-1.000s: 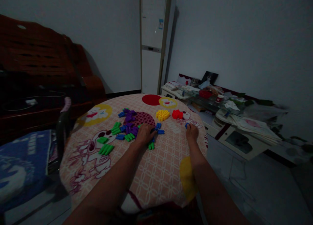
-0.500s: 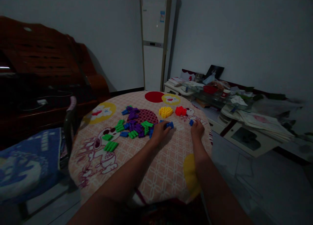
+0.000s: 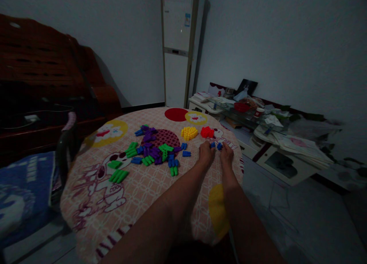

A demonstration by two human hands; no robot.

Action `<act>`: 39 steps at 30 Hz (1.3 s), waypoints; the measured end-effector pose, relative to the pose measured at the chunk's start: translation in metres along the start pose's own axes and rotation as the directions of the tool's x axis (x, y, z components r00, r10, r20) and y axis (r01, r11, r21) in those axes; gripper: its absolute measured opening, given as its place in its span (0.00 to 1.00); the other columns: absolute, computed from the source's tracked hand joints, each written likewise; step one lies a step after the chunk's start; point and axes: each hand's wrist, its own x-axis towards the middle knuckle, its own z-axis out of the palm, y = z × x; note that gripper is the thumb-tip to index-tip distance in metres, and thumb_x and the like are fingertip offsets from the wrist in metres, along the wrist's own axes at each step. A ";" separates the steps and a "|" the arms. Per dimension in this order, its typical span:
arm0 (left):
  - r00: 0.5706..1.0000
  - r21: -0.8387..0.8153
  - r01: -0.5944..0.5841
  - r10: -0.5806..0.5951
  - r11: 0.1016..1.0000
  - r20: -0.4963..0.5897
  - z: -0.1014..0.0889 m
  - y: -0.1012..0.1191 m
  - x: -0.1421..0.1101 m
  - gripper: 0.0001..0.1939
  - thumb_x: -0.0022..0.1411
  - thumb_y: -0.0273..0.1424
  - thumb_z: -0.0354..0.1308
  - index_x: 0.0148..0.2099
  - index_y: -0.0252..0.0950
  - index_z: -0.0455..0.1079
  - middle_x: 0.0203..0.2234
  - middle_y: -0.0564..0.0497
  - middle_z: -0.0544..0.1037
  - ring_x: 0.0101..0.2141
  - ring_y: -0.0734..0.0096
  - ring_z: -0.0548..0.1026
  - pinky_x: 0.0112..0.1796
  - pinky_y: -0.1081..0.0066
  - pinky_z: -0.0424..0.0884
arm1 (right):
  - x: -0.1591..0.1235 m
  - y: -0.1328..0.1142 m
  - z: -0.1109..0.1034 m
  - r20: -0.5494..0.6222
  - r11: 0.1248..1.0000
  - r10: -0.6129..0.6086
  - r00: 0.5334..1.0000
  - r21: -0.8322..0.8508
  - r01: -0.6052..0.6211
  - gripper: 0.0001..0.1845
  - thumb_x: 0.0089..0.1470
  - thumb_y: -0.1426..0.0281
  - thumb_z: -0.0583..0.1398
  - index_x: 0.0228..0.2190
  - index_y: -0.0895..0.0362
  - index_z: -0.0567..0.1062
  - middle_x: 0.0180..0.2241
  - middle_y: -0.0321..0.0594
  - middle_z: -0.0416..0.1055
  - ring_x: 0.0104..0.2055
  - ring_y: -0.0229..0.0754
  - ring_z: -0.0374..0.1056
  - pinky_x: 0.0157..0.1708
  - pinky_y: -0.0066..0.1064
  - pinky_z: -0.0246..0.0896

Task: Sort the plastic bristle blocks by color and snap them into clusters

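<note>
My left hand (image 3: 206,154) is closed on a small blue toy building block (image 3: 212,145) at the right of the round table. Close beside it, my right hand (image 3: 226,154) pinches another blue block (image 3: 219,146). A narrow gap separates the two blocks. Just beyond the hands sit a cluster of yellow blocks (image 3: 189,133) and a cluster of red blocks (image 3: 207,132). To the left lies a loose pile of purple blocks (image 3: 155,154), green blocks (image 3: 165,151) and blue ones. A single blue block (image 3: 186,154) rests between the pile and my left hand.
A patterned cloth (image 3: 183,195) covers the table. At left stand a chair with a blue cover (image 3: 28,191) and a wooden bench (image 3: 43,69). A low cabinet (image 3: 275,157) piled with papers is on the right, and a tall white air conditioner (image 3: 176,76) behind.
My left hand has moved right, from the edge of the pile to beside my right hand, and now holds a blue block. The view has shifted slightly.
</note>
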 end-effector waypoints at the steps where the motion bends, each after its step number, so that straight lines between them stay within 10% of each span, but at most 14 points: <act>1: 1.000 -0.018 -0.005 0.006 1.000 0.002 0.005 -0.001 0.000 0.07 0.57 0.27 0.62 0.40 0.32 0.72 0.35 0.45 0.79 0.37 0.64 0.75 0.39 0.69 0.67 | 0.000 0.000 0.000 0.009 0.999 0.029 1.000 -0.016 -0.029 0.24 0.54 0.69 0.51 0.47 0.60 0.80 0.47 0.51 0.78 0.53 0.51 0.71 0.57 0.45 0.61; 18: 0.989 -0.119 -0.097 0.109 0.988 0.098 0.013 -0.005 -0.009 0.12 0.53 0.21 0.60 0.42 0.35 0.70 0.36 0.48 0.79 0.37 0.67 0.75 0.41 0.69 0.70 | -0.003 -0.007 -0.001 0.008 0.994 0.106 0.994 0.038 -0.107 0.22 0.51 0.69 0.53 0.43 0.57 0.81 0.44 0.45 0.80 0.52 0.48 0.71 0.58 0.42 0.61; 25: 0.989 0.053 -0.145 0.145 0.988 0.012 -0.036 -0.022 -0.015 0.18 0.57 0.20 0.56 0.51 0.34 0.71 0.48 0.41 0.76 0.49 0.61 0.73 0.53 0.64 0.68 | -0.003 -0.002 0.001 -0.008 0.993 0.068 0.998 0.093 -0.067 0.23 0.46 0.71 0.55 0.42 0.60 0.81 0.40 0.46 0.80 0.47 0.48 0.74 0.53 0.43 0.64; 31: 0.996 0.365 0.057 -0.028 0.929 -0.083 -0.092 -0.044 0.004 0.15 0.61 0.25 0.54 0.50 0.33 0.74 0.48 0.35 0.76 0.51 0.51 0.73 0.52 0.58 0.66 | -0.004 -0.002 0.003 -0.036 0.994 0.054 0.998 0.096 -0.050 0.22 0.46 0.69 0.54 0.40 0.60 0.80 0.39 0.48 0.80 0.46 0.50 0.74 0.53 0.48 0.64; 39: 0.996 0.413 0.084 -0.094 0.907 0.003 -0.099 -0.047 0.006 0.17 0.60 0.21 0.53 0.50 0.33 0.75 0.46 0.37 0.79 0.48 0.55 0.76 0.47 0.64 0.69 | -0.006 -0.007 0.001 -0.026 0.997 0.044 0.999 0.065 -0.042 0.22 0.48 0.68 0.53 0.40 0.61 0.80 0.40 0.51 0.79 0.48 0.51 0.73 0.53 0.50 0.64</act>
